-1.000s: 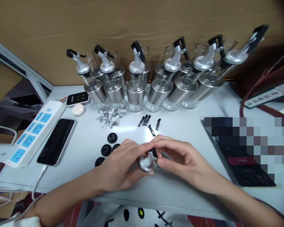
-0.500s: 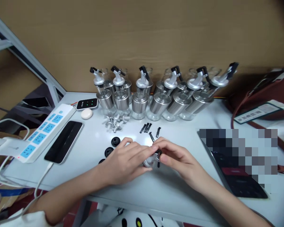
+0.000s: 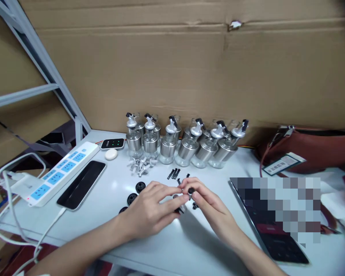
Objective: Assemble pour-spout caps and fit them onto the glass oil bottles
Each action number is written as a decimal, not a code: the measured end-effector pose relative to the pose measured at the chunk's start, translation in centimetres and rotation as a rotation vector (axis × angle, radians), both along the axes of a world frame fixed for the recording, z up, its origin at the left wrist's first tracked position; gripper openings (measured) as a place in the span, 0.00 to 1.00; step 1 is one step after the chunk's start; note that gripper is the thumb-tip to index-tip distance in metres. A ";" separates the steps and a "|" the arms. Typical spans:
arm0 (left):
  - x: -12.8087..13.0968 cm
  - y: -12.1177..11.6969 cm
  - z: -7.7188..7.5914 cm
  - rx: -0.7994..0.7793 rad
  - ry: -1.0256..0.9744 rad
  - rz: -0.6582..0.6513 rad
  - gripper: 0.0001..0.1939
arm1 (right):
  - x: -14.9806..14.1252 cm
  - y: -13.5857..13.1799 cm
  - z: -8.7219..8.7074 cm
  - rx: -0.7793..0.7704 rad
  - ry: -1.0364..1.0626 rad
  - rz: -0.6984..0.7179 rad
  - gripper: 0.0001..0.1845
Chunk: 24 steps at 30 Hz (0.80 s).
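My left hand [image 3: 152,209] is closed around a small silver pourer spout [image 3: 182,209], largely hidden by the fingers. My right hand [image 3: 212,203] pinches the spout's dark end piece [image 3: 191,190] between thumb and fingers. The two hands nearly touch above the table. Just beyond the fingertips lie several thin black levers [image 3: 174,174]. Black ribbed stoppers [image 3: 140,187] rest in a line left of my left hand. A heap of loose silver spout parts [image 3: 140,165] is farther back. Tiny black pieces [image 3: 194,206] lie under my right hand.
Several glass-and-steel oil bottles [image 3: 168,147] with pourers stand in a row before a cardboard wall [image 3: 172,76]. A power strip [image 3: 66,168], a phone [image 3: 82,186] and a white oval case [image 3: 111,154] lie left. On the right are a tablet [image 3: 284,245] and a brown bag [image 3: 319,147].
The camera view has tilted up, so the bottles appear lower and smaller. The spout has turned between my hands, its dark end now facing up at my right fingertips.
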<state>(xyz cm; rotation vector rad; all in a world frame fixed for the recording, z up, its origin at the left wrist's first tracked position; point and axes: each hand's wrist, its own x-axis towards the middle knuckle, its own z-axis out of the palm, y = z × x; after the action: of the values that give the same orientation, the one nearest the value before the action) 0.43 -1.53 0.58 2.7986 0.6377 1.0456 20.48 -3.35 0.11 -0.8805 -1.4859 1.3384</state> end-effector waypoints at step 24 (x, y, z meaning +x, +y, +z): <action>-3.4 5.3 -3.0 -0.385 0.051 0.543 0.09 | 0.0 3.2 2.3 -0.086 -0.064 -0.208 0.18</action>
<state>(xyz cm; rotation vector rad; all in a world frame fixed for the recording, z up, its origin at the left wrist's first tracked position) -3.01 3.80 -2.46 2.3689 1.4832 0.7964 20.52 -0.17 2.45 -1.1107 -1.3525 1.2367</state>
